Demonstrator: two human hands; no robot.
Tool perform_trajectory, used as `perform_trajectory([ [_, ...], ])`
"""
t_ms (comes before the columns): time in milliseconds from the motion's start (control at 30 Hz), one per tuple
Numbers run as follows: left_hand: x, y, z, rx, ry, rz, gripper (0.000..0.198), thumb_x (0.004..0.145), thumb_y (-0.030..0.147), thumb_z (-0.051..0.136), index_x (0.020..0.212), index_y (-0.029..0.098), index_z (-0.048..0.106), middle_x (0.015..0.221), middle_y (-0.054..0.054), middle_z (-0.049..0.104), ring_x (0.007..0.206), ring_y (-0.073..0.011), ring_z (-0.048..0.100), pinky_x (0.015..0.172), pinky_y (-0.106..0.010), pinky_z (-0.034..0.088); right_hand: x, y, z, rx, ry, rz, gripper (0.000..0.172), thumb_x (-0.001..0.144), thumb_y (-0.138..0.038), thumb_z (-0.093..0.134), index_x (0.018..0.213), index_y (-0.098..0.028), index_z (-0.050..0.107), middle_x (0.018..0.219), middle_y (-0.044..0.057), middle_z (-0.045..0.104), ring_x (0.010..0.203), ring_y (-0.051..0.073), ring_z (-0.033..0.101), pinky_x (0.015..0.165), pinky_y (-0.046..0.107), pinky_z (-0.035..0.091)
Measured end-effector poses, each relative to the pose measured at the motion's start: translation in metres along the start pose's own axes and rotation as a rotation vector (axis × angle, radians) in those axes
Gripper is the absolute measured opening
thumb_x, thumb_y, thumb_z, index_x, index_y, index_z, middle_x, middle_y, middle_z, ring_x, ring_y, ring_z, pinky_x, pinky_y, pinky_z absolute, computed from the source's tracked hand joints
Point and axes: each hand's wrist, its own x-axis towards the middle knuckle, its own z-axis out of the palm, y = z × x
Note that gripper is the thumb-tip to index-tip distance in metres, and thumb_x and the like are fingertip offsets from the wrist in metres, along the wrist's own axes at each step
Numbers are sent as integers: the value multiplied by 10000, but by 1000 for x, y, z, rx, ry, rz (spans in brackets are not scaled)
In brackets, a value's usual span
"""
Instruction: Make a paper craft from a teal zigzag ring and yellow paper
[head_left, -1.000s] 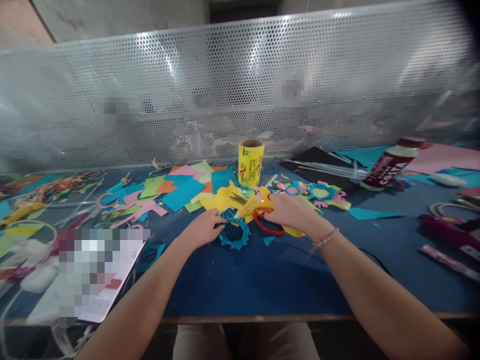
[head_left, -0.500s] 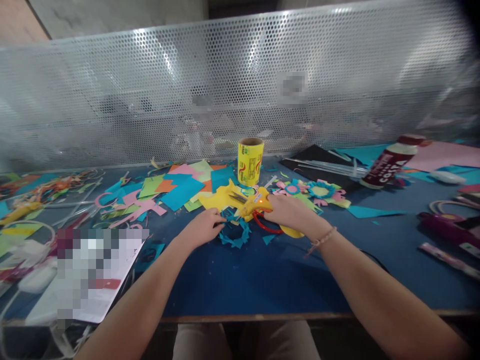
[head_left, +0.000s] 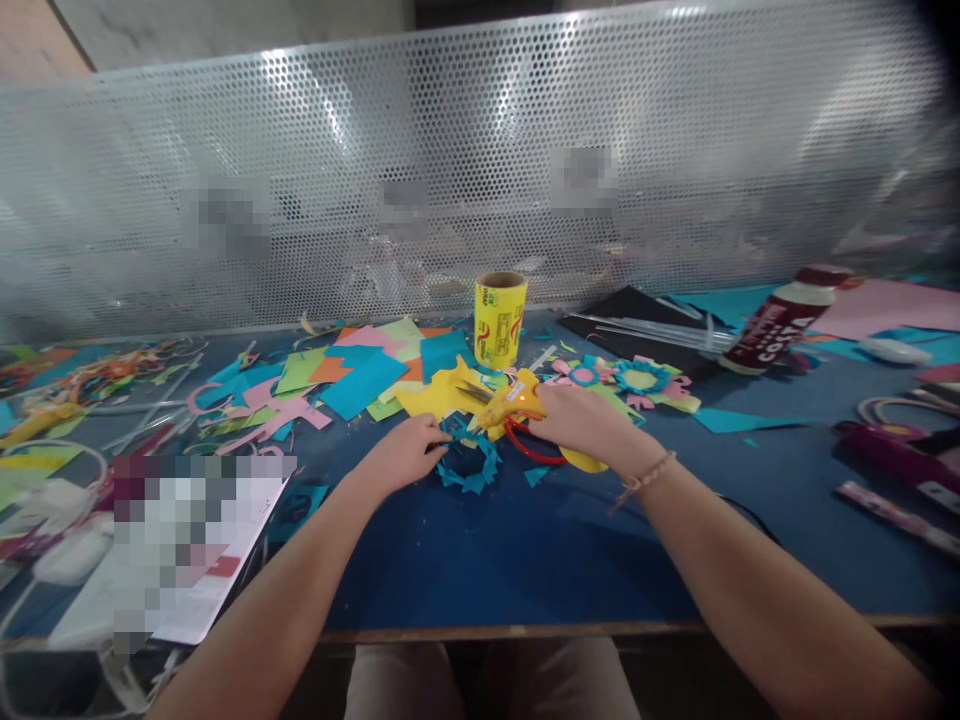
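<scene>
A fringed blue paper ring (head_left: 480,476) lies on the dark blue table, pinched at its left side by my left hand (head_left: 409,450), whose fingers are closed. My right hand (head_left: 577,415) is wrapped round a yellow hot glue gun (head_left: 519,398) with a small orange light on its side. The gun's nozzle points left and down, over the ring's far edge; whether it touches the paper I cannot tell. Under the gun, scissors with red handles (head_left: 531,446) are partly hidden by my right hand. A cut yellow paper piece (head_left: 435,394) lies just behind.
A yellow-labelled cardboard tube (head_left: 501,325) stands behind my hands. Paper flowers (head_left: 639,380) and a tilted brown-labelled bottle (head_left: 780,325) are to the right. Coloured paper scraps (head_left: 367,380) spread leftward, with a tablet-like device (head_left: 202,590) at front left. A perforated metal panel (head_left: 450,180) closes the back.
Hardly anything differs. Both hands keep their places at the paper ring and the glue gun, and the view has shifted very slightly.
</scene>
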Motion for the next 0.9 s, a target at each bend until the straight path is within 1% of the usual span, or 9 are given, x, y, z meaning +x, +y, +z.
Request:
perform_trajectory([
  [133,0,0,0,8,-1,-3,295,832,266,418,1009,185,640,877,-76,562,820,-162,524,753,-288,413,0,1,0,-5,8,-17,267,753,-332,423,874,-139,562,775,100,638,673,192,578,517,250,306],
  [400,-1,1,-1,3,2,-6,307,836,279,412,1012,171,640,886,-80,563,824,-163,525,755,-282,410,-4,-3,-4,-7,-8,-24,290,773,-332,395,907,-121,541,833,115,641,720,212,598,536,257,326],
  [533,-1,2,-2,0,2,-7,301,830,266,421,1007,166,642,883,-82,566,841,-168,522,766,-286,407,-5,-4,-4,-20,13,-26,284,778,-322,388,911,-121,538,848,116,646,738,212,603,543,255,329],
  [800,0,4,-3,3,-5,-16,296,832,263,419,1013,189,642,880,-74,570,831,-162,521,756,-281,405,-9,-10,-9,-42,58,-28,245,759,-273,411,886,-120,554,813,114,650,713,212,603,541,261,340],
  [900,0,4,-3,0,2,-15,296,828,253,426,1019,178,639,874,-75,568,834,-161,521,758,-276,406,-10,-12,-12,-79,79,-5,242,759,-281,424,884,-126,562,810,115,653,720,217,604,537,259,340],
])
